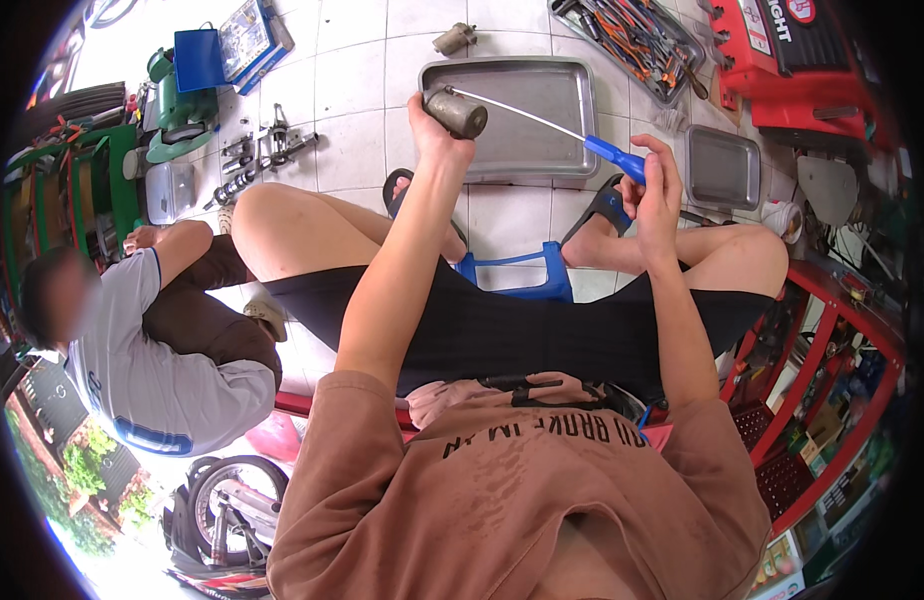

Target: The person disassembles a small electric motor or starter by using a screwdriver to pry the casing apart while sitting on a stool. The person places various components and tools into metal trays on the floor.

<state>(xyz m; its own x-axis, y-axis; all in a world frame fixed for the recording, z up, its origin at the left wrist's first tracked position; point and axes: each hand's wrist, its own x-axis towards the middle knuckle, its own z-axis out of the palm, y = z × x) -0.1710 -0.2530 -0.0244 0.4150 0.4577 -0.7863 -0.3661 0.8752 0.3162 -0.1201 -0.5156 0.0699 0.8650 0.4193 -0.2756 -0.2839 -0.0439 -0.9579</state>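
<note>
Lying on workshop tiles (352, 72) around one o'clock: three trays (542, 85); left hand (435, 133) grips one seemingly metal cylinder (458, 114), right hand (656, 192) one screwdriver (612, 155).

Free room lay on white square floor tiles (352, 150) left of the shallow grey metal tray (542, 85), a blue-handled screwdriver (612, 155) crossed above it, a dull cylindrical metal part (452, 39) blocked the way beyond

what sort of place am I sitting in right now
Most likely a vehicle repair workshop: there's a motorcycle at lower left, piled hand tools at upper right, and loose metal parts on the tiled floor.
</note>
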